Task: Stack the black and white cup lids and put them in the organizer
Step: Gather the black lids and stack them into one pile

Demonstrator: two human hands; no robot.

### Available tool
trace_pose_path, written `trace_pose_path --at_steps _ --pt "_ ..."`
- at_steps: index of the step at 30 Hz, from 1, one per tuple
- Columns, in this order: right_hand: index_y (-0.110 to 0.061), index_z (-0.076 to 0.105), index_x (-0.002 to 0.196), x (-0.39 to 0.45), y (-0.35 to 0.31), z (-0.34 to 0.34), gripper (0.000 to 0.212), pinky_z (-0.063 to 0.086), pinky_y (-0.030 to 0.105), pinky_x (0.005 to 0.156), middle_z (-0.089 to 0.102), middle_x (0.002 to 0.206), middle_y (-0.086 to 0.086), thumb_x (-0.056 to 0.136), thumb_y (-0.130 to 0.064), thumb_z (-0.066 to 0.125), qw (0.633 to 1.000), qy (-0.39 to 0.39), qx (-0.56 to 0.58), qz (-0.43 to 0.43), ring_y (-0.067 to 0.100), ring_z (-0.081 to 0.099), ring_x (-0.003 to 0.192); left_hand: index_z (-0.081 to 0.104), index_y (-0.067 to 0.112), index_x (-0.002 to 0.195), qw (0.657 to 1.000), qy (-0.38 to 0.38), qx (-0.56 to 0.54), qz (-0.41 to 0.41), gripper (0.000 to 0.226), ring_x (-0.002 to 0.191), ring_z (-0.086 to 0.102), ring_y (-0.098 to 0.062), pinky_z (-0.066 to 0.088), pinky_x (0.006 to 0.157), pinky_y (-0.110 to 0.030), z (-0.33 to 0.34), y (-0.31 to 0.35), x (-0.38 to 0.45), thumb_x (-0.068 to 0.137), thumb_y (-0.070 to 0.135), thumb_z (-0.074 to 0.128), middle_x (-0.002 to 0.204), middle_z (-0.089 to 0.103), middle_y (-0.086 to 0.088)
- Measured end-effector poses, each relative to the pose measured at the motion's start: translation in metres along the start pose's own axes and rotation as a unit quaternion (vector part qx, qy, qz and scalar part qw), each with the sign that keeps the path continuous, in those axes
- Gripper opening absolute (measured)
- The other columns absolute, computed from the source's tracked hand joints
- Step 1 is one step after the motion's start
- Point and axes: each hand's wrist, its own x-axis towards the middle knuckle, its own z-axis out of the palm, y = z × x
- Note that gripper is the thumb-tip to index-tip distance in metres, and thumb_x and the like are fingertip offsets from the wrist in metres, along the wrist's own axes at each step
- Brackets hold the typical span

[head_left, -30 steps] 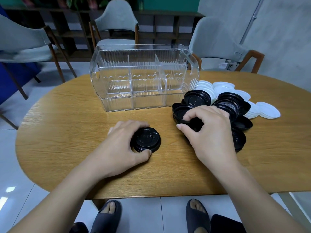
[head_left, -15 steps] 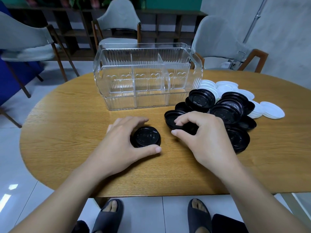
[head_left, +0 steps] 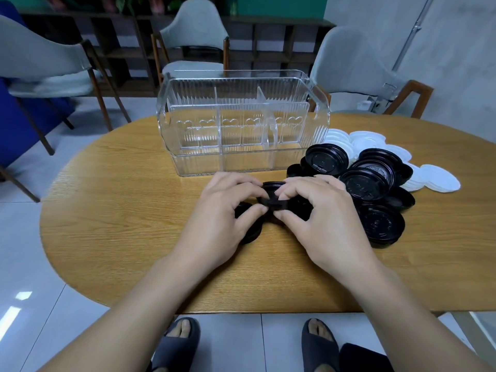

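Both hands meet over the table (head_left: 112, 210): the left hand (head_left: 225, 210) and right hand (head_left: 319, 213) pinch 1 black lid (head_left: 272, 198) between curled fingers, just before the clear organizer (head_left: 241, 122). Loose lids (head_left: 373, 183) lie right.

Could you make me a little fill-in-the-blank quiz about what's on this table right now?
1. Both hands hold a lid coloured ____.
2. The clear organizer holds ____ lids so far.
3. The white lids lie on the table's ____ side.
4. The table top is made of ____.

Missing words: black; no; right; wood.
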Motion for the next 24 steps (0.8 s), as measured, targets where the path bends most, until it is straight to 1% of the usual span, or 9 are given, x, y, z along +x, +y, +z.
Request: trace_pose_path --at_steps 4,6,9,12,13,15,19,21,24 --pt "-0.031 0.075 0.128 0.001 -0.003 -0.005 0.045 0.039 0.046 0.122 0.072 0.126 -0.020 0.087 -0.021 0.091 1.000 0.019 0.016 0.004 0.005 0.059 0.126 0.082 0.024 0.115 0.999 0.024 -0.032 -0.008 0.015 0.120 0.064 -0.012 0.049 0.107 -0.030 -0.006 -0.003 -0.001 0.100 0.025 0.084 0.119 0.077 0.016" --pt "-0.032 0.066 0.144 0.002 -0.005 -0.007 0.060 0.043 0.044 0.120 0.068 0.136 -0.020 0.090 -0.021 0.089 0.999 0.014 0.032 0.007 0.008 0.059 0.133 0.081 0.027 0.113 0.994 0.033 -0.088 -0.053 0.012 0.111 0.066 -0.010 0.050 0.102 -0.029 -0.011 -0.003 -0.002 0.101 0.024 0.082 0.110 0.077 0.015" --pt "-0.033 0.053 0.159 0.003 -0.010 -0.007 0.078 0.045 0.040 0.121 0.059 0.149 -0.019 0.091 -0.020 0.089 0.998 -0.010 0.058 -0.003 0.008 0.056 0.141 0.078 0.022 0.116 0.980 0.038 -0.175 -0.084 0.010 0.099 0.072 -0.012 0.053 0.094 -0.036 -0.018 -0.001 -0.001 0.106 0.019 0.076 0.101 0.079 0.012" --pt "-0.028 0.052 0.161 0.003 -0.014 -0.002 0.084 0.041 0.036 0.124 0.056 0.154 -0.015 0.088 -0.023 0.092 0.998 -0.014 0.058 -0.026 0.007 0.052 0.146 0.074 0.013 0.130 0.944 0.038 -0.304 -0.127 0.020 0.101 0.079 -0.027 0.060 0.094 -0.037 -0.025 0.000 0.001 0.110 0.014 0.069 0.107 0.084 -0.008" --pt "-0.026 0.054 0.159 0.002 -0.015 0.000 0.083 0.040 0.036 0.124 0.057 0.154 -0.014 0.087 -0.025 0.093 0.998 -0.013 0.059 -0.033 0.006 0.052 0.146 0.073 0.011 0.133 0.928 0.033 -0.340 -0.145 0.023 0.100 0.079 -0.026 0.062 0.093 -0.035 -0.027 0.001 0.000 0.110 0.013 0.068 0.109 0.084 -0.016" --pt "-0.022 0.059 0.155 0.002 -0.015 0.004 0.080 0.043 0.042 0.122 0.058 0.152 -0.012 0.084 -0.029 0.096 0.996 -0.012 0.068 -0.050 0.007 0.053 0.146 0.073 0.010 0.133 0.908 0.030 -0.379 -0.178 0.025 0.093 0.078 -0.020 0.062 0.085 -0.028 -0.030 0.005 -0.001 0.109 0.013 0.069 0.108 0.084 -0.020" --pt "-0.019 0.061 0.152 0.003 -0.016 0.011 0.084 0.043 0.048 0.121 0.059 0.151 -0.009 0.080 -0.041 0.098 0.995 -0.007 0.066 -0.071 0.013 0.053 0.145 0.072 0.000 0.128 0.892 0.051 -0.394 -0.217 0.022 0.061 0.065 0.001 0.050 0.062 -0.012 -0.031 0.006 -0.003 0.108 0.007 0.068 0.077 0.079 -0.001" --pt "-0.022 0.061 0.152 0.004 -0.017 0.013 0.083 0.041 0.046 0.121 0.059 0.149 -0.010 0.081 -0.046 0.096 0.996 -0.008 0.051 -0.072 0.013 0.053 0.142 0.071 -0.004 0.127 0.887 0.053 -0.399 -0.225 0.022 0.053 0.060 0.004 0.046 0.057 -0.009 -0.031 0.004 -0.003 0.108 0.005 0.067 0.067 0.073 0.006" --pt "-0.024 0.061 0.153 0.005 -0.016 0.014 0.078 0.038 0.044 0.123 0.061 0.149 -0.012 0.085 -0.043 0.093 0.996 -0.022 0.044 -0.073 0.009 0.053 0.141 0.070 -0.006 0.128 0.898 0.037 -0.375 -0.228 0.022 0.051 0.058 0.005 0.044 0.056 -0.007 -0.034 0.006 -0.003 0.108 0.003 0.066 0.057 0.066 0.011"
